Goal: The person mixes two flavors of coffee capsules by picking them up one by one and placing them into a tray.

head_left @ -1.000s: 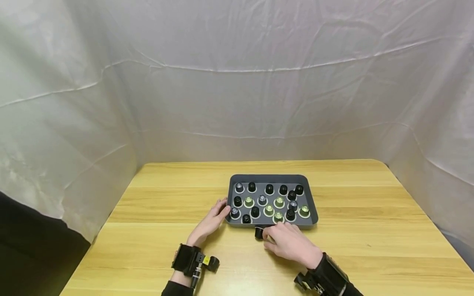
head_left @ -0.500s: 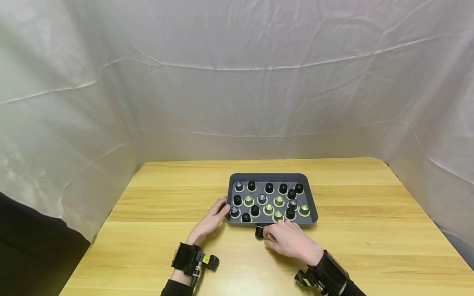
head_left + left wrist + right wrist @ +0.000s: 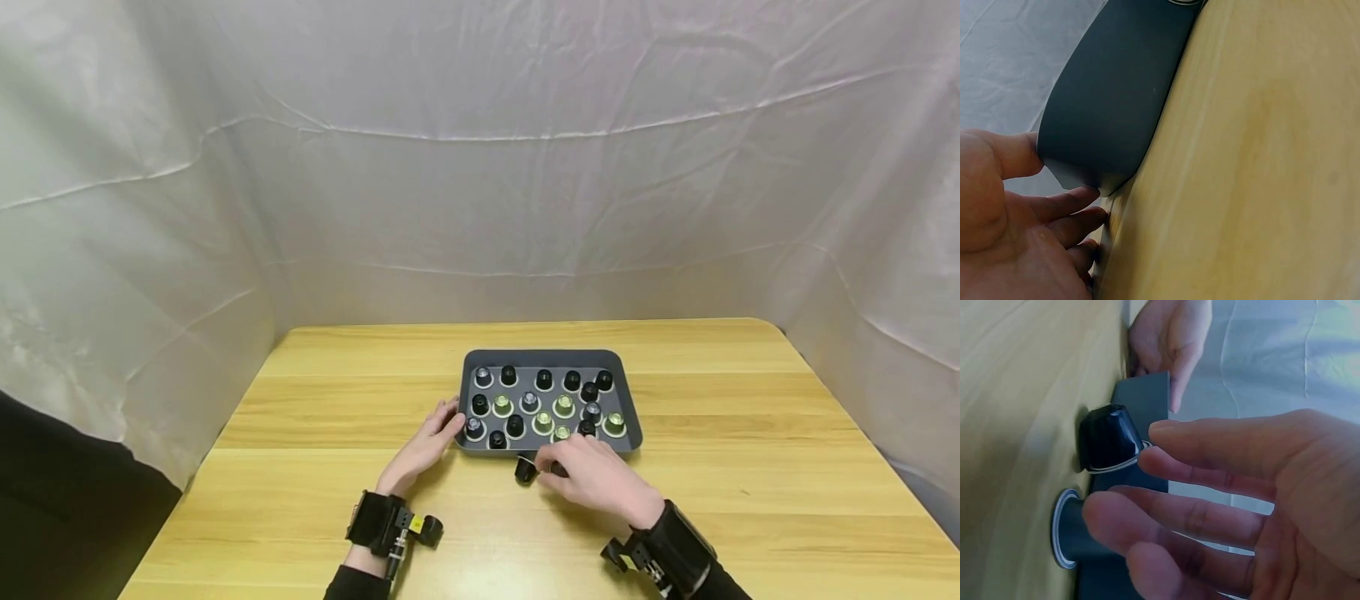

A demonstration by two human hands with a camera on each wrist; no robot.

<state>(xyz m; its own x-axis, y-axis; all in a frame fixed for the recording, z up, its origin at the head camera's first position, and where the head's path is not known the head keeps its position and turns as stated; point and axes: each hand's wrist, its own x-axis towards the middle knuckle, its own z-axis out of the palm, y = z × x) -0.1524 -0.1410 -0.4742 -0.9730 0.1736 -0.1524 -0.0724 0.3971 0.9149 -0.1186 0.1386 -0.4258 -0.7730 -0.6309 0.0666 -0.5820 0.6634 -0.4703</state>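
A dark grey tray holds several coffee capsules in black, grey-blue and light green. My left hand rests against its front left corner, fingers fairly straight; in the left wrist view the thumb touches the rim and a fingertip reaches the lower edge. Before the tray's front wall, a black coffee capsule lies tilted at the table surface. Thumb and index finger of my right hand pinch its rim. Under those fingers a second dark capsule stands rim down on the table, partly hidden.
The wooden table extends around the tray on all sides. Pale fabric hangs behind and at both sides. A black wrist-worn camera mount sits on the left wrist, with another on the right.
My right hand has shifted slightly right, and the black capsule at its fingertips has tipped a little. A second dark capsule now shows beneath the fingers. My left hand and the tray keep their places.
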